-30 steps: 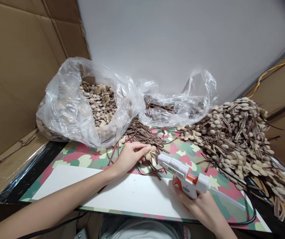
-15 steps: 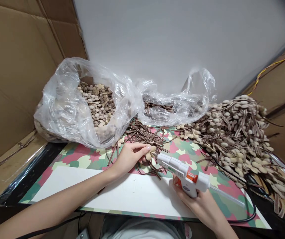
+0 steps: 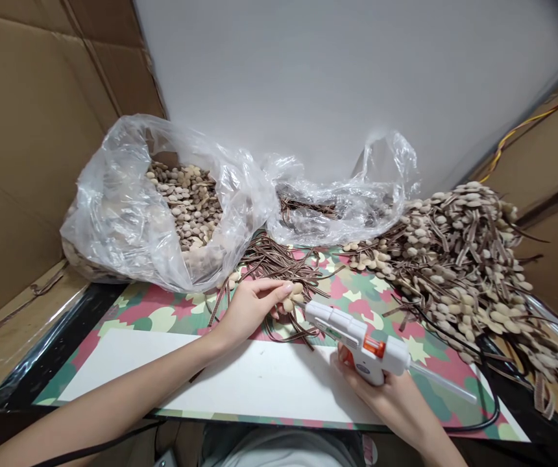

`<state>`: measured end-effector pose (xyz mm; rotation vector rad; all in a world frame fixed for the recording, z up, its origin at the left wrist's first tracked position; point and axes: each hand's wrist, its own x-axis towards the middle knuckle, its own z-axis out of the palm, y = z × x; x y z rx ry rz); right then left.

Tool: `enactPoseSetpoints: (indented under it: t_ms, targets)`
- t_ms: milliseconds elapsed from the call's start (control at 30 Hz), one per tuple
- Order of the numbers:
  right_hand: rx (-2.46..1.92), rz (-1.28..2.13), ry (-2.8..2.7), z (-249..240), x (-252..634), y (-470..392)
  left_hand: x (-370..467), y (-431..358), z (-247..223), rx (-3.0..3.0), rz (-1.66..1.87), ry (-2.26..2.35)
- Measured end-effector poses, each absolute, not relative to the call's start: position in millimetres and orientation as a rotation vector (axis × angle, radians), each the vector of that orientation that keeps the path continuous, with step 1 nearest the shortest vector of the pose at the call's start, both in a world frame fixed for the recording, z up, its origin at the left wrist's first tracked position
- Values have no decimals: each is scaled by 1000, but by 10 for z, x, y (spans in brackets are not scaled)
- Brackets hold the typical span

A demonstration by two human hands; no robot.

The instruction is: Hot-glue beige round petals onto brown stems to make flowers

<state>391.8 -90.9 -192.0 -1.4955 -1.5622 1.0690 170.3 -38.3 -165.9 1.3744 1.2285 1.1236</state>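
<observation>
Between thumb and fingers, my left hand pinches a small beige padded piece with rounded lobes, above the middle of the mat. My right hand is wrapped round the handle of a white and orange glue gun. The gun's nozzle points left, at or close beside the beige piece; whether they touch is unclear. A clear glue stick juts from the gun's back. Brown striped ribbon strips lie heaped just behind my left hand.
A clear plastic bag of beige pieces stands at the back left. Another plastic bag holds ribbons. Beige pieces with ribbons are piled at right. White paper covers the front of the camouflage mat. A black cable curves at right.
The view has shifted slightly. Both hands keep nearly the same pose, with the beige piece and the glue gun still held close together.
</observation>
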Motion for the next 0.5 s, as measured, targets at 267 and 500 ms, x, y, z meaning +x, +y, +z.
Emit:
enactPoseSetpoints:
  t_ms: [267, 500]
  targets:
    - [-1474, 1084, -1547, -1878, 3906, -917, 1705, -373, -1653, 1303, 1154, 1247]
    - [-1464, 1112, -1513, -1898, 3905, -924, 1699, -361, -1670, 1261, 1159, 1228]
